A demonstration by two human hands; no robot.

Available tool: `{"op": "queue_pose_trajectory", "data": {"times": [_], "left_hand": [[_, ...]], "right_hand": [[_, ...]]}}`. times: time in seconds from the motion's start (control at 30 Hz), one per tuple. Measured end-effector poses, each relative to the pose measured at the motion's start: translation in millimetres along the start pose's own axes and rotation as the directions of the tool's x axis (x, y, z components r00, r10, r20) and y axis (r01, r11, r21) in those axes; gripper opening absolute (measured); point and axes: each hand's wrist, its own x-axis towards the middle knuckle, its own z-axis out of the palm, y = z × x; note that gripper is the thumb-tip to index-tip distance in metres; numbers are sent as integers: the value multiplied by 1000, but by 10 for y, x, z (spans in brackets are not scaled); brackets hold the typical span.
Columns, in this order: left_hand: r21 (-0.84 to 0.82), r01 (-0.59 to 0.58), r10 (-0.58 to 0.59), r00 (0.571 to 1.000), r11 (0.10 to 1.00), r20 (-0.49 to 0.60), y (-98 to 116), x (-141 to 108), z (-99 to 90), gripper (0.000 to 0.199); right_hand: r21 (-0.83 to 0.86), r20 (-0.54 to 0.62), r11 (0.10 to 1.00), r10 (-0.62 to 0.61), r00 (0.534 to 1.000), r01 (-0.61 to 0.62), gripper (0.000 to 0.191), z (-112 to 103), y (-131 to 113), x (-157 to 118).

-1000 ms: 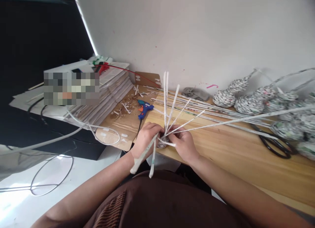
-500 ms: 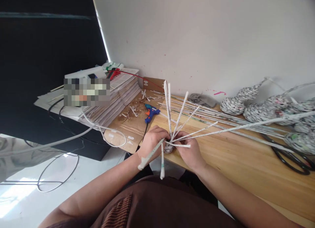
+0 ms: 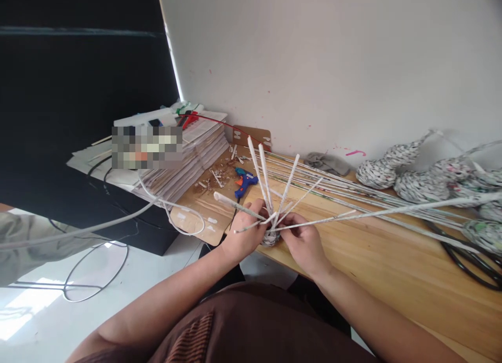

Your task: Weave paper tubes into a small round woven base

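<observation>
A small woven base of rolled newspaper point(image 3: 270, 238) sits at the front edge of the wooden table, with several paper sticks point(image 3: 288, 182) fanning up and outward from it. My left hand point(image 3: 247, 229) is closed on the left side of this weaving, its fingertips partly hidden behind the sticks. On the other side my right hand point(image 3: 304, 240) pinches a long paper strand point(image 3: 376, 205), close to where it meets the base. That strand runs off to the right edge of the view.
Loose paper sticks point(image 3: 345, 193) lie along the back of the table point(image 3: 364, 279). A blue glue gun point(image 3: 246, 183) rests on cardboard among paper scraps. Finished woven gourd shapes point(image 3: 376, 170) and black-handled scissors point(image 3: 466, 263) are at right. A newspaper stack point(image 3: 204, 146) stands left.
The weaving has turned in my hands, and sticks that pointed toward me now lean left over my left hand. The view has shifted slightly.
</observation>
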Motion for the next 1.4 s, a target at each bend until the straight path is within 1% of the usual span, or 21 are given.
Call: {"op": "queue_pose_trajectory", "data": {"times": [0.1,0.17,0.23,0.33,0.4,0.5,0.53,0.63,0.73,0.83,0.87,0.9,0.97,1.03,1.07,1.17,1.27,1.4], "left_hand": [[-8,-49,49,998,999,50,-8,23,-22,22],[-43,-46,49,996,998,69,-7,30,-45,23],[-68,-21,24,999,997,38,-9,29,-64,22],[-79,-13,16,999,997,37,-31,17,-76,22],[-87,-17,20,999,996,34,-57,7,-75,20],[-104,-30,32,999,994,24,-96,-13,-62,16],[-115,-47,49,999,992,10,-107,-21,-55,15],[-120,-140,137,990,983,-35,-123,-52,-30,14],[-70,-208,203,977,976,-72,-126,-90,-5,15],[-65,-263,255,960,962,-117,-136,-121,14,14],[-70,-280,270,955,958,-125,-141,-126,19,14],[-74,-290,279,951,954,-130,-146,-130,23,14],[-78,-301,289,948,951,-130,-154,-131,30,13],[-75,-289,279,952,954,-122,-154,-131,33,11],[-75,-272,263,958,959,-118,-150,-132,33,11],[-101,-188,178,979,977,-104,-125,-134,22,11],[-146,-109,101,993,983,-64,-97,-132,3,11],[-218,-51,46,999,975,-25,-105,-123,-4,11]], "right_hand": [[-79,-10,996,-48,999,47,6,-3,38,-2],[-156,-21,983,-101,995,96,8,-6,58,-7],[-196,-10,972,-136,991,131,11,-7,68,-14],[-189,-2,974,-127,992,125,13,1,67,-25],[-145,-16,984,-104,994,101,11,14,56,-29],[3,-48,998,-58,997,58,4,37,28,-23],[54,-59,998,-36,998,40,4,42,21,-20],[153,-75,988,44,996,-32,13,46,15,-4],[226,-92,969,127,988,-104,24,39,32,15],[292,-56,939,207,977,-182,40,35,34,36],[311,-35,929,221,975,-199,43,35,27,42],[321,-15,924,223,975,-207,41,34,17,45],[307,1,933,199,980,-189,30,34,-9,45],[256,-5,954,162,987,-155,18,35,-29,37],[223,-15,965,146,989,-139,15,35,-32,31],[160,-53,981,121,991,-111,14,35,-15,11],[130,-42,987,103,994,-97,16,28,23,-1],[31,-53,996,82,995,-81,16,7,35,2]]}}
